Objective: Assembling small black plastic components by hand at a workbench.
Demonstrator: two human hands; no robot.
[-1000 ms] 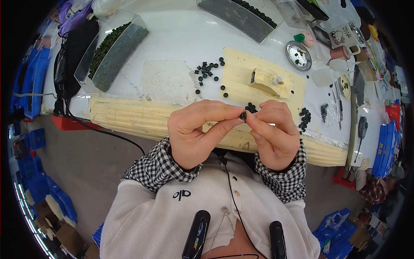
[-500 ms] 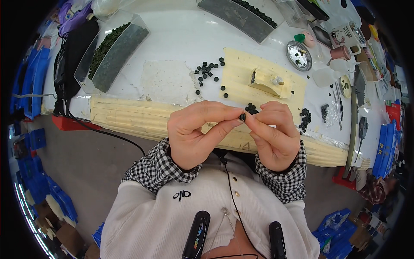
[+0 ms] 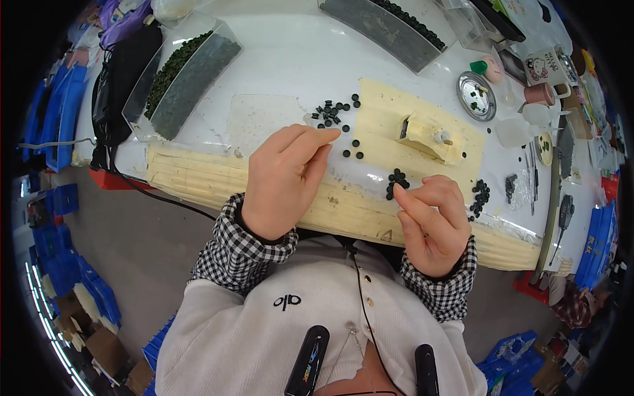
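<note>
My left hand [image 3: 284, 181] reaches over the table's near edge. Its index finger is stretched out, the thumb lies below it, and no held piece shows. The fingertips are close to a loose black wheel-like piece [image 3: 345, 129], just short of a scattered group of small black ridged pieces [image 3: 328, 112]. On the right, my right hand [image 3: 436, 228] has its index fingertip at the edge of a tight pile of similar black pieces [image 3: 397, 179]. Its thumb stands apart from the index, and nothing shows between them. Partly curled, its other fingers are hard to see.
Behind the hands a yellowish sheet [image 3: 376, 109] bears a small block-like fixture [image 3: 429, 140]. More black pieces [image 3: 480, 198] lie right. Clear bins of dark pieces [image 3: 198, 82] [image 3: 383, 33] stand farther back. A round metal dish [image 3: 476, 96] and slim tools [image 3: 532, 175] are at right.
My hands have parted from the black piece they held together. The left moved up and left toward the scattered pieces; the right moved slightly down and right, beside the pile. The view shifted slightly.
</note>
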